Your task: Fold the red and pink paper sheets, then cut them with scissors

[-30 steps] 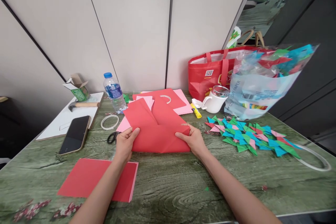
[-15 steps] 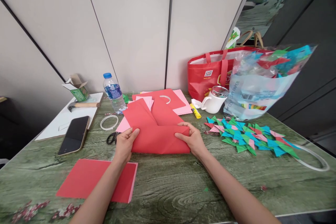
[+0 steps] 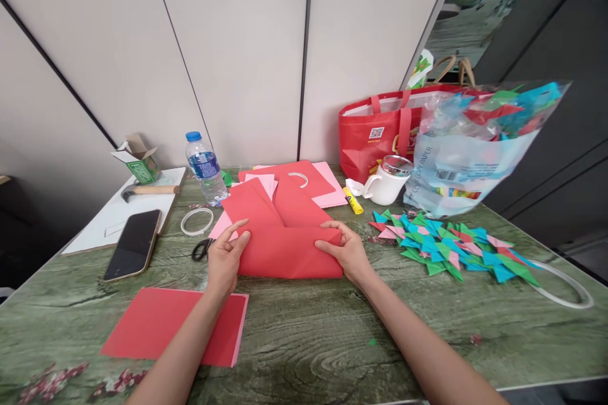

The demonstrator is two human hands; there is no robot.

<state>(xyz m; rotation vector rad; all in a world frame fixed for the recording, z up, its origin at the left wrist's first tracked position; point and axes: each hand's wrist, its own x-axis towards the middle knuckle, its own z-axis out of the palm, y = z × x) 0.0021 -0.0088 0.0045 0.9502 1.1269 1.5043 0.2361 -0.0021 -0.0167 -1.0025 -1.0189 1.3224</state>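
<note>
A folded sheet of red paper (image 3: 287,253) is held up just above the table between my two hands, its lower part folded over and its upper flaps pointing away from me. My left hand (image 3: 225,259) pinches its left edge, thumb on the front and index finger lifted along the top. At the right end, my right hand (image 3: 346,250) grips it with the thumb in front and fingers behind. Under my left forearm lies a stack of red and pink paper (image 3: 152,323). Black scissors (image 3: 201,249), partly hidden, rest beside my left hand.
Behind the paper are more red and pink sheets (image 3: 327,186), a glue stick (image 3: 353,200) and a white mug (image 3: 387,185). Folded paper pieces (image 3: 441,243) spread at right. At left are a phone (image 3: 133,245), a tape roll (image 3: 196,221), a water bottle (image 3: 207,171) and a hammer (image 3: 152,190).
My left index finger has lifted and stretched along the top of the paper's left edge. The red paper and my right hand stay almost in place.
</note>
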